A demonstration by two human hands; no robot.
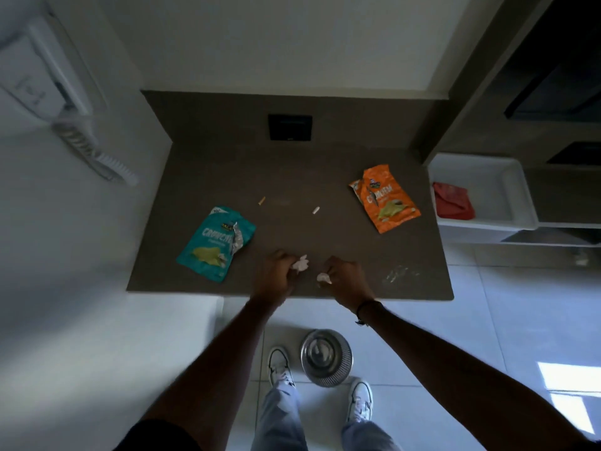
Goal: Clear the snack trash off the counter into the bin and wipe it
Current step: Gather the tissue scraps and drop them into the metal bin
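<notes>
Head view: brown counter [292, 177], trash-clearing step underway. Beyond the two grips lie a teal snack bag [213, 245] off to the left and an orange snack bag [385, 203] far right; two small scraps [315, 210] sit farther back. Below, by the feet, stands a steel bin [326, 357]. Left hand [274, 275] is clenched around a crumpled tissue [300, 263]; right hand [346, 278] pinches another wad [323, 277]. Next, probably: carry both down to the bin.
</notes>
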